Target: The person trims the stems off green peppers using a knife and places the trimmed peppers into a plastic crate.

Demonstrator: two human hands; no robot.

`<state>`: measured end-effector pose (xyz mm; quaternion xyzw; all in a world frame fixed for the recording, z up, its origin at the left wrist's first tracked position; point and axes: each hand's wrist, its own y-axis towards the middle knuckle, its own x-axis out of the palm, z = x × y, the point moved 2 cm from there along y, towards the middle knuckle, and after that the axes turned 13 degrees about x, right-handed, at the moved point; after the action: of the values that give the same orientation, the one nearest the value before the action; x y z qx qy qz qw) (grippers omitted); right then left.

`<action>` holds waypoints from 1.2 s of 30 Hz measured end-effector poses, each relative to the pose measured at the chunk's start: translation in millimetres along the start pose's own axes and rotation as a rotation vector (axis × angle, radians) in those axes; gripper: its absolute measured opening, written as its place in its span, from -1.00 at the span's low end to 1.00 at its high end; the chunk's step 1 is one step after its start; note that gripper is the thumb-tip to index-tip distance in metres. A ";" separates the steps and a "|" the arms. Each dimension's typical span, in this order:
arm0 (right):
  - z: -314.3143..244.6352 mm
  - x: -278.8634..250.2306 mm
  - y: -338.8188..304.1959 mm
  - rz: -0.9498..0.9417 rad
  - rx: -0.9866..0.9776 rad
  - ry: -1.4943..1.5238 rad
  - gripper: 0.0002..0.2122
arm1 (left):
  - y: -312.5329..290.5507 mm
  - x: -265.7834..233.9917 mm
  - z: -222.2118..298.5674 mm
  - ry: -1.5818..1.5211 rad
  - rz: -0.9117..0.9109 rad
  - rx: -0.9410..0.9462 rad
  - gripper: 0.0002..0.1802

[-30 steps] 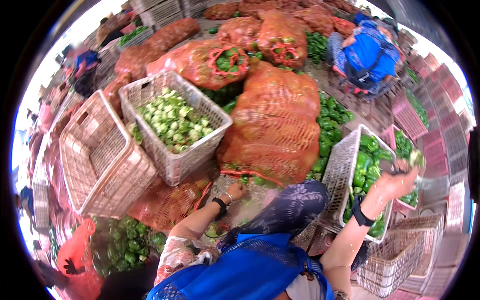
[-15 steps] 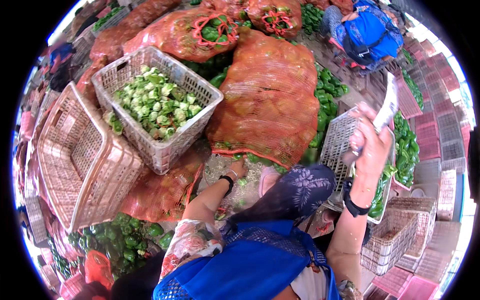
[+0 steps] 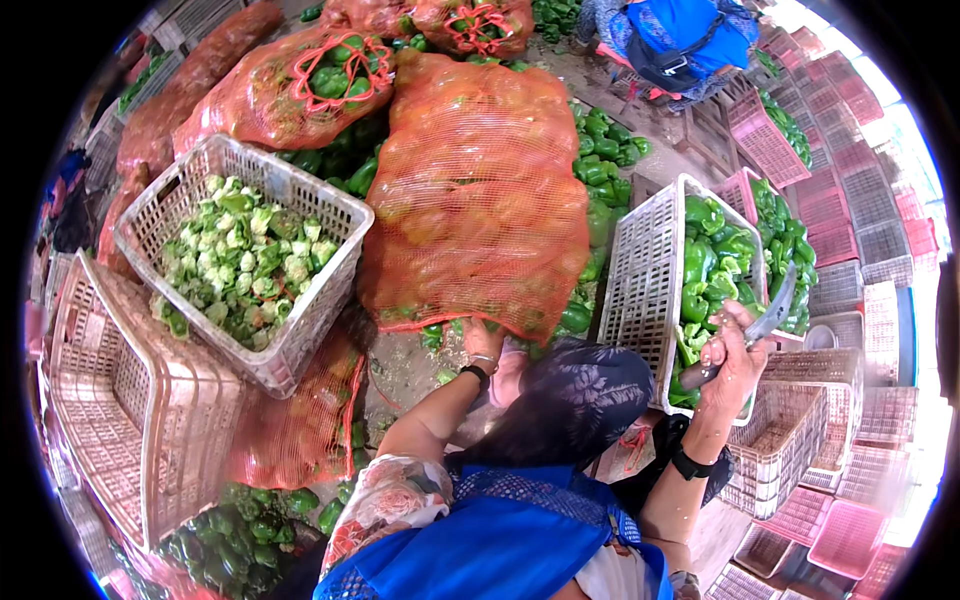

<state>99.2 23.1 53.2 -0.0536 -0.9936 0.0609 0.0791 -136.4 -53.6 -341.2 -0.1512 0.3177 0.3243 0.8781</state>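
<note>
My right hand (image 3: 735,358) is wrapped round the dark handle of a knife (image 3: 781,303), its curved blade pointing up and away from me. It is above the white crate (image 3: 640,285) of green peppers (image 3: 705,260). My left hand (image 3: 482,338) reaches to the near edge of a big orange mesh sack (image 3: 480,210), where a few green peppers (image 3: 432,336) show. Its fingers go in under the netting and are hidden. A dark band circles each wrist.
At left stands a crate (image 3: 340,195) of pale green cut pepper pieces (image 3: 245,250). A tilted stack of crates (image 3: 140,400) leans beside it. More filled mesh sacks (image 3: 280,90) lie beyond. Another person in blue (image 3: 675,40) sits at far right; empty crates (image 3: 775,440) stand near right.
The view has turned to the right. My right hand with the knife has come down from its raised position over the pepper crate. My left hand has moved in under the sack's edge.
</note>
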 end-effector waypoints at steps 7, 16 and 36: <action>4.9 -2.5 -11.6 -0.034 0.056 -0.033 -0.84 | 5.4 9.9 -14.2 -0.025 0.031 -0.050 -0.48; 4.5 -25.6 -21.3 -0.122 -0.066 -0.097 -0.81 | -38.3 -88.6 -14.4 -0.940 -0.129 -0.404 -0.67; 15.5 -38.2 -53.4 0.007 -0.903 -1.170 -0.59 | -53.2 -213.8 351.9 -1.362 -0.631 0.415 -0.74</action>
<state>129.0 -35.8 39.2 -0.0428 -0.8014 -0.3348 -0.4937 -64.7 -28.5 67.0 0.1658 -0.2956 0.0144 0.9407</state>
